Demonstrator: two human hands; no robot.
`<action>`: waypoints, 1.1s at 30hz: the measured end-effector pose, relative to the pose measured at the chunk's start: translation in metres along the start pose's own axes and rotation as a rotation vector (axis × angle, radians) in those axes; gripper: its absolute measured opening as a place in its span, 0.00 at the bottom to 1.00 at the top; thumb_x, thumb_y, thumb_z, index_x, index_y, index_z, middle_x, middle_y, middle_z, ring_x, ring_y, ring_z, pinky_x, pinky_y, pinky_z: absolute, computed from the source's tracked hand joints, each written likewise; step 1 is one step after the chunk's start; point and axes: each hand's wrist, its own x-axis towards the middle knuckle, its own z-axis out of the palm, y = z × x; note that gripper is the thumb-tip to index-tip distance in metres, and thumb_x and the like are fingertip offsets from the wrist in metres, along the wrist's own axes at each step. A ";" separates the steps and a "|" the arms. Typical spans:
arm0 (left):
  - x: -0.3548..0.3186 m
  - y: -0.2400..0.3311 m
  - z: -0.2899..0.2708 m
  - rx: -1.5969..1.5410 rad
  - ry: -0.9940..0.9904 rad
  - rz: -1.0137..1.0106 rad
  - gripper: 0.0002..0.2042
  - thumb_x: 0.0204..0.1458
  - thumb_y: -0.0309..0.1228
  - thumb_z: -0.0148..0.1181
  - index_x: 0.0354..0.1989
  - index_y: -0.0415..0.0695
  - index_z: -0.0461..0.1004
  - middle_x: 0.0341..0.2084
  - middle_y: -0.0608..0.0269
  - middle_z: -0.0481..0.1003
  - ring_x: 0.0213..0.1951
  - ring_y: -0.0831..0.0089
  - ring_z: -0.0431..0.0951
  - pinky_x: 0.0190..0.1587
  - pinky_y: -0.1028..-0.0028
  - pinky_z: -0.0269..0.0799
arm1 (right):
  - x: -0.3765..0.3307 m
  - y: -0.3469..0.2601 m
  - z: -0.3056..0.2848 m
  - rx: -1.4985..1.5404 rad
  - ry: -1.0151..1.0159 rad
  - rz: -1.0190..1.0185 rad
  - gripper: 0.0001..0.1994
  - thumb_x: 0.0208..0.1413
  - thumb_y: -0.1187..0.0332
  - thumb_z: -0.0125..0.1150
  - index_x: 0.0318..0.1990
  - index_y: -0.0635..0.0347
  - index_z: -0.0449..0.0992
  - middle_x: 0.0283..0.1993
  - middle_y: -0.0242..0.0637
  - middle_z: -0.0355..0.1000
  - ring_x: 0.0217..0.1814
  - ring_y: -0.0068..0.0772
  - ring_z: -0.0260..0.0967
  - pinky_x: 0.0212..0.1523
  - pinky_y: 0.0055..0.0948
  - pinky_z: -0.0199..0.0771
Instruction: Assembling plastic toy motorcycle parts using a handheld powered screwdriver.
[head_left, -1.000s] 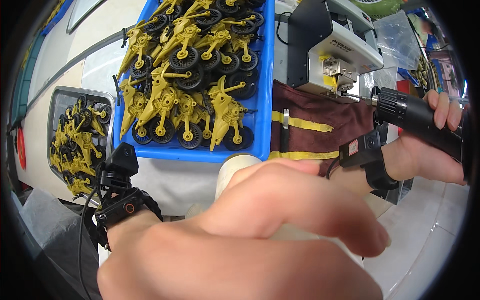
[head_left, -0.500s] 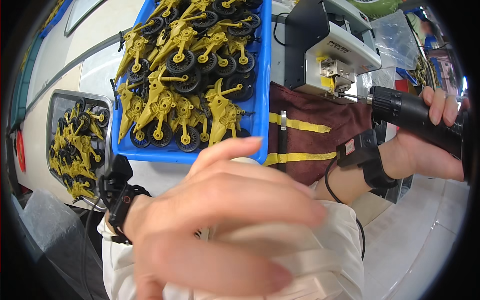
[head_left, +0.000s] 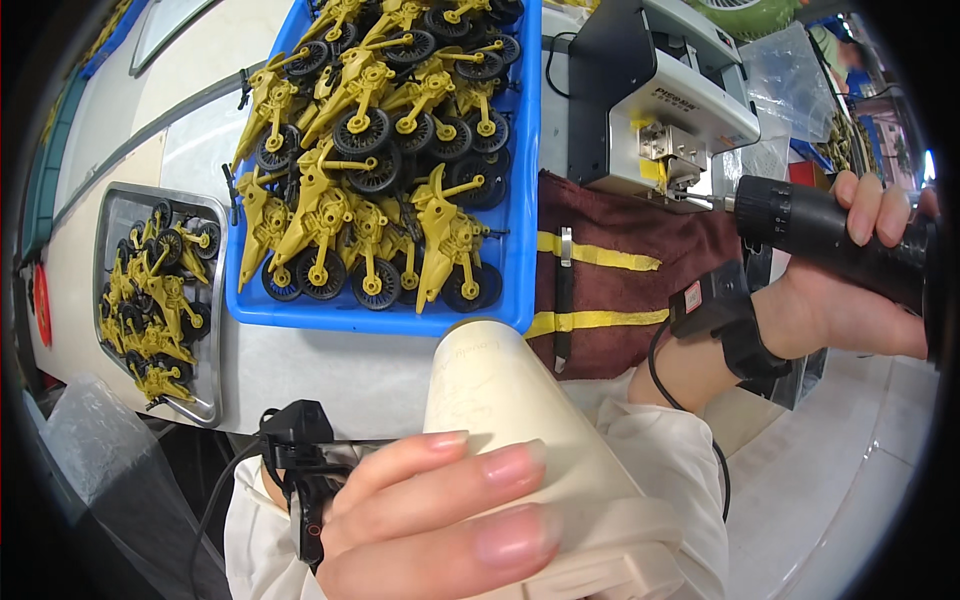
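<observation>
In my right hand [head_left: 850, 290] is a black electric screwdriver [head_left: 840, 225], lying nearly level. Its bit reaches left to the front of a screw feeder [head_left: 672, 145]. Below the blue tray, my left hand [head_left: 450, 510] is closed around a cream tumbler [head_left: 505, 400] with a lid toward the bottom of the view. The tumbler tilts, its far end close to the tray's front edge. My left thumb is hidden.
Yellow toy motorcycles [head_left: 325, 215] with black wheels fill the blue tray [head_left: 380, 318]; more lie in a metal tray [head_left: 216, 360] at left. A maroon cloth [head_left: 610, 285] with yellow strips lies under the feeder's front. Clear plastic bags [head_left: 110, 450] hang at lower left.
My left hand has moved down toward me, from over the tumbler to its lower side, uncovering most of it. The right hand and screwdriver have barely shifted.
</observation>
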 end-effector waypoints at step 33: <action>0.008 0.020 -0.005 0.200 -0.002 -0.400 0.12 0.45 0.32 0.68 0.34 0.46 0.71 0.37 0.56 0.76 0.39 0.53 0.80 0.47 0.56 0.76 | 0.003 0.006 -0.001 0.033 0.041 0.014 0.40 0.57 0.30 0.27 0.49 0.65 0.62 0.16 0.43 0.67 0.07 0.32 0.58 0.06 0.25 0.63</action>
